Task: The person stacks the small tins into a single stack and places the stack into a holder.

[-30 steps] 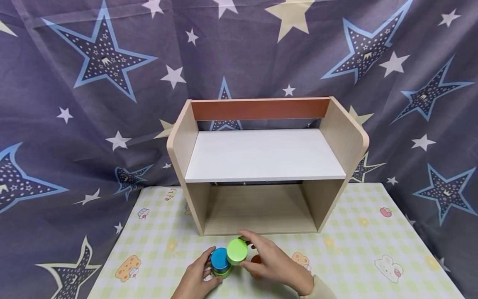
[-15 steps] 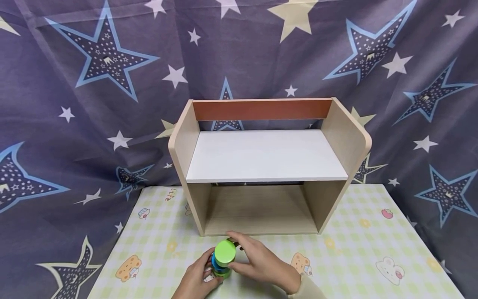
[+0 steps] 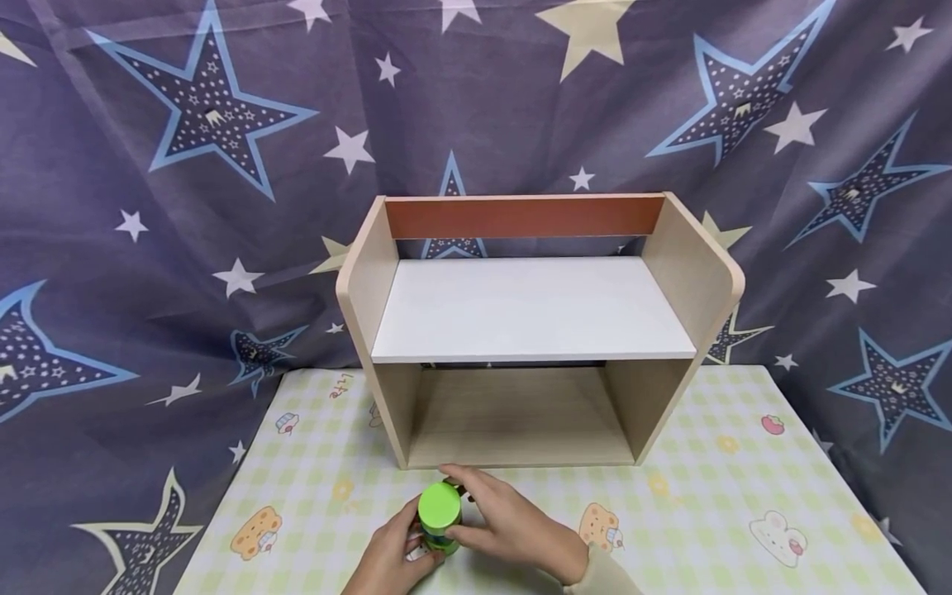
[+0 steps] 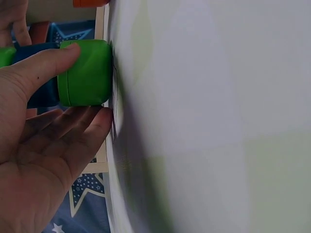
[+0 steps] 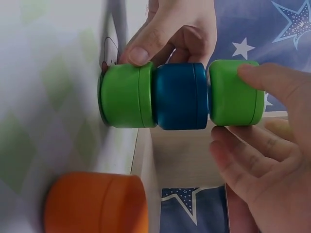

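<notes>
The right hand [image 3: 511,525] pinches the upper green piece [image 5: 232,97]; below this grip, the left hand [image 3: 389,552] holds the lower green piece [image 5: 124,97].

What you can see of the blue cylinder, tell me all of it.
The blue cylinder is short, smooth and plastic-looking, with rounded edges and a seam near its top. It stands upright on the lower green cylinder, beneath the upper green cylinder in the right hand. Whether it touches the upper one is unclear.

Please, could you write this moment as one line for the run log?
left grip: holds lower green container; right grip: holds upper green container; between: blue container; upper contact: unclear; beside: orange container
</notes>
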`<state>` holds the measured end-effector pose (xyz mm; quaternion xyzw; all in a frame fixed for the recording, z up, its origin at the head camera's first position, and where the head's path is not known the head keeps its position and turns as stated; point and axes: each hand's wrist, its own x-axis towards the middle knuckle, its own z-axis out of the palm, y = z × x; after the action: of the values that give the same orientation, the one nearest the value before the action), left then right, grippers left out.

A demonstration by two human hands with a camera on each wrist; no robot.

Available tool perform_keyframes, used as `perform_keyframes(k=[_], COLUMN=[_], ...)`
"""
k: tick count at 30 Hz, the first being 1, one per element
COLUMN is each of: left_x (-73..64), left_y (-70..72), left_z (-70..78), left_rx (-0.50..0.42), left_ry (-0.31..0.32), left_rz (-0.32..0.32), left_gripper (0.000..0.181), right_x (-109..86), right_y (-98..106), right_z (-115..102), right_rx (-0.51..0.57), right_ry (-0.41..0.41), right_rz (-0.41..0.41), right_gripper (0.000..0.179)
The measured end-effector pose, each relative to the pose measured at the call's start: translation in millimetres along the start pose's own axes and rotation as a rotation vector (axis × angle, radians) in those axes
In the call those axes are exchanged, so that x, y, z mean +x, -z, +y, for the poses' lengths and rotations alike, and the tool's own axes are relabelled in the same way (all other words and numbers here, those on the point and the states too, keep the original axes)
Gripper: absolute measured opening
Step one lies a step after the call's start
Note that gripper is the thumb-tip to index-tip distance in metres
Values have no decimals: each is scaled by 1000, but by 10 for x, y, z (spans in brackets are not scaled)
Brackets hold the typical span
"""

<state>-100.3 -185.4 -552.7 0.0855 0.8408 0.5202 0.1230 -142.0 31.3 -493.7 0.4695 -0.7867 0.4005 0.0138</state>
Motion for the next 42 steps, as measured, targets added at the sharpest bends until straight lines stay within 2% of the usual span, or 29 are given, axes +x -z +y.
perform_keyframes(k=[8,14,21,36,42], left_x=[7,10,9,-1,-5], left_y=[1,7,6,-22,-31], left_z=[5,23,39,-13,-20], left_rx=[-2,-18,22,49,106], left_ry=[-12,-24,-23,-12,-10], left_rz=[0,-11,-5,11,19], left_gripper=[84,83,85,84,84], right_x=[-18,-6,-25,-237,-333], right_y=[-7,-14,-4,139,191], right_z=[13,19,18,-2,28], right_rx=[-11,-2,2,2,11], right_ry=[-27,-7,-11,-65,-105], right_rz=[-11,-4,14,95,105], right_gripper=[74,73,77,69,69])
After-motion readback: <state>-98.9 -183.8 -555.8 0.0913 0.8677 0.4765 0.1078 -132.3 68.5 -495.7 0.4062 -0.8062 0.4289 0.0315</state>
